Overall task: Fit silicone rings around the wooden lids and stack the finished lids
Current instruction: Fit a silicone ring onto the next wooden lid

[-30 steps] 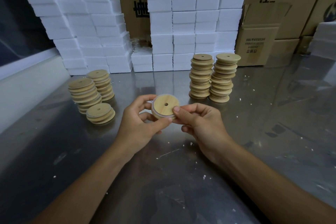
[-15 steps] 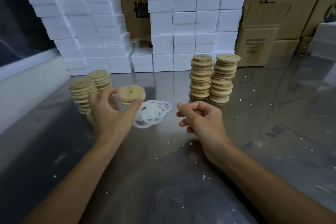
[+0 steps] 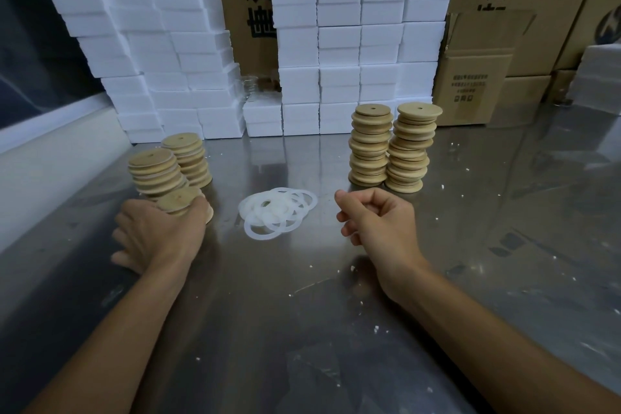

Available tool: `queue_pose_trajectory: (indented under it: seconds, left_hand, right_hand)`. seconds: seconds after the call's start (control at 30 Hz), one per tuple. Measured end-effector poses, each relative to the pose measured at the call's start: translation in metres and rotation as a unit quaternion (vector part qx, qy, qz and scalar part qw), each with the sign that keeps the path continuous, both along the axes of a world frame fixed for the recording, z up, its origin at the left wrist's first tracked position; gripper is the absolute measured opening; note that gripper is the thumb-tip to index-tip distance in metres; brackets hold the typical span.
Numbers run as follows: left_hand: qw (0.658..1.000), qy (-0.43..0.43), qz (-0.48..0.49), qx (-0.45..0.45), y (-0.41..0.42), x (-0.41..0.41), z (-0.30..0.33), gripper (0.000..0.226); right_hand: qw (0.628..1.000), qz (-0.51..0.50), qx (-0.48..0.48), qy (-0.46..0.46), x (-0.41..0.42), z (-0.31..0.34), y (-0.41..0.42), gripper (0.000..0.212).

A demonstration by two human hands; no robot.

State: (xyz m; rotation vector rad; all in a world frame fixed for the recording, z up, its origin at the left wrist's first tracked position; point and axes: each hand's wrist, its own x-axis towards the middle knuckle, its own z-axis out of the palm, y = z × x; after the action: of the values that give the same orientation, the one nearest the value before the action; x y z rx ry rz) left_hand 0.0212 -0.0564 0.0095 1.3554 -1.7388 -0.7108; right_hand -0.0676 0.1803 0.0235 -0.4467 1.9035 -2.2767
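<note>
My left hand (image 3: 158, 235) grips a wooden lid (image 3: 178, 199) and holds it on a short stack at the left of the steel table (image 3: 285, 312). Behind that stack stand two taller stacks of lids with pale rings (image 3: 158, 171). A pile of white silicone rings (image 3: 277, 212) lies between my hands. My right hand (image 3: 376, 222) hovers just right of the rings, fingers loosely curled and holding nothing. Two tall stacks of bare wooden lids (image 3: 393, 148) stand behind my right hand.
Walls of white foam blocks (image 3: 353, 44) line the back of the table, with cardboard boxes (image 3: 477, 77) at the back right. A pale ledge (image 3: 50, 158) borders the left side. White crumbs are scattered over the steel surface.
Both hands held one lid with its ring a second ago. My left hand has carried it left and down onto the short stack. My right hand let go and stayed in place.
</note>
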Motion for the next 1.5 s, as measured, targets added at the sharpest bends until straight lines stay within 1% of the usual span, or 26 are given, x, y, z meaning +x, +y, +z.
queue_pose_trajectory:
  seconds: [0.33, 0.4, 0.47, 0.53, 0.6, 0.67, 0.7, 0.77, 0.83, 0.93, 1.07, 1.13, 1.2, 1.27, 1.37, 1.43, 1.5]
  left_hand:
    - [0.999, -0.027, 0.004, 0.017, 0.003, -0.001, 0.001, 0.085]
    - [1.0, -0.015, 0.017, -0.015, 0.008, -0.001, 0.004, 0.082]
    - [0.994, 0.013, 0.007, -0.113, 0.016, 0.0, 0.006, 0.071]
    - [0.971, 0.038, -0.062, -0.228, 0.026, -0.001, 0.005, 0.055]
    - [0.936, 0.035, -0.193, -0.291, 0.037, -0.006, 0.003, 0.043]
    - [0.892, -0.016, -0.326, -0.312, 0.048, -0.012, -0.003, 0.039]
    - [0.87, -0.049, -0.377, -0.313, 0.052, -0.014, -0.006, 0.039]
    - [0.84, -0.116, -0.435, -0.304, 0.056, -0.017, -0.011, 0.039]
    - [0.835, -0.147, -0.446, -0.287, 0.056, -0.017, -0.013, 0.03]
    - [0.847, -0.144, -0.44, -0.263, 0.054, -0.019, -0.013, 0.019]
    - [0.851, -0.135, -0.436, -0.259, 0.054, -0.021, -0.012, 0.011]
    - [0.849, -0.129, -0.439, -0.263, 0.053, -0.022, -0.012, 0.008]
    - [0.847, -0.13, -0.438, -0.271, 0.053, -0.022, -0.012, 0.011]
    - [0.849, -0.129, -0.431, -0.276, 0.054, -0.023, -0.011, 0.013]
    - [0.853, -0.133, -0.428, -0.269, 0.055, -0.021, -0.01, 0.015]
    - [0.854, -0.136, -0.427, -0.266, 0.056, -0.02, -0.009, 0.015]
    - [0.854, -0.137, -0.426, -0.265, 0.056, -0.021, -0.009, 0.014]
  right_hand:
    - [1.0, -0.009, -0.004, 0.011, -0.004, -0.005, -0.001, 0.018]
    - [1.0, -0.016, -0.003, 0.025, -0.006, -0.005, 0.0, 0.018]
    - [0.999, -0.024, 0.005, 0.048, -0.007, -0.006, 0.0, 0.018]
    - [0.997, -0.026, 0.018, 0.073, -0.008, -0.008, -0.001, 0.018]
    - [0.993, -0.028, 0.047, 0.105, -0.009, -0.011, -0.001, 0.017]
    - [0.986, -0.042, 0.075, 0.142, -0.011, -0.014, -0.001, 0.016]
    - [0.982, -0.054, 0.084, 0.159, -0.012, -0.016, -0.001, 0.016]
    - [0.973, -0.08, 0.1, 0.193, -0.015, -0.018, -0.002, 0.017]
    - [0.964, -0.106, 0.104, 0.221, -0.017, -0.02, -0.002, 0.017]
    - [0.955, -0.129, 0.11, 0.243, -0.021, -0.021, -0.004, 0.016]
    - [0.938, -0.142, 0.159, 0.272, -0.033, -0.012, -0.007, 0.006]
    - [0.926, -0.163, 0.179, 0.29, -0.043, -0.002, -0.011, 0.005]
    - [0.905, -0.178, 0.214, 0.322, -0.057, 0.013, -0.016, 0.018]
    - [0.875, -0.183, 0.273, 0.355, -0.074, 0.029, -0.021, 0.036]
    - [0.83, -0.191, 0.361, 0.38, -0.094, 0.052, -0.029, 0.056]
    - [0.797, -0.212, 0.411, 0.388, -0.106, 0.062, -0.034, 0.064]
    - [0.776, -0.214, 0.467, 0.366, -0.116, 0.069, -0.036, 0.065]
